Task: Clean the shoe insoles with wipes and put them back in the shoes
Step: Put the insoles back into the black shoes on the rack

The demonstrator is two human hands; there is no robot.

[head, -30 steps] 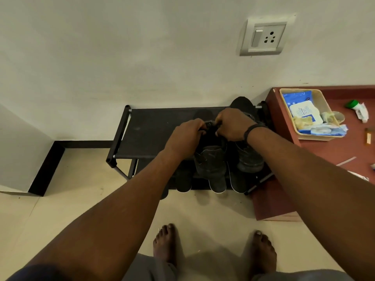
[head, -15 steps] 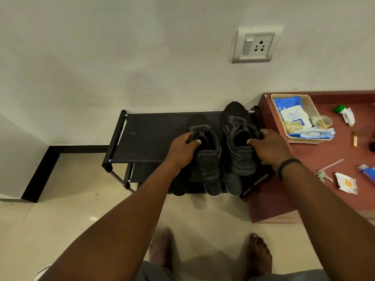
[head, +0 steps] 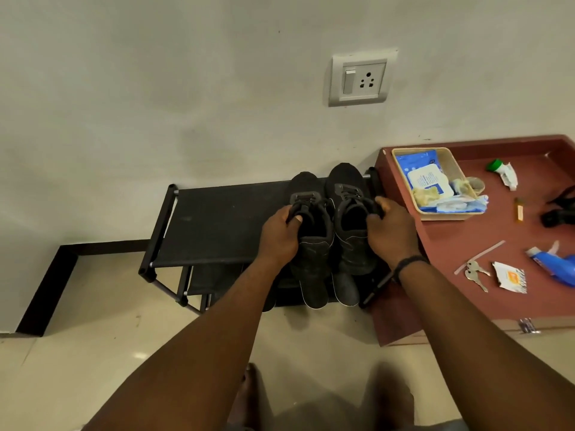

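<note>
Shoes [head: 334, 225] closer together, between hands [head: 280, 236].

Black shoe rack [head: 217, 225] against the wall, standing on the tiled floor [head: 93, 353]. Top shelf carries two black shoes [head: 314, 244] side by side at its right end, toes to the wall. Red surface [head: 466, 244] just right of the rack: beige tray [head: 448, 213] of wipes, keys [head: 474, 270], torn sachet [head: 510, 278], blue tube [head: 557, 265].

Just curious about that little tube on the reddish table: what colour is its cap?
Green; the tube itself is white. The head view shows it.
</note>
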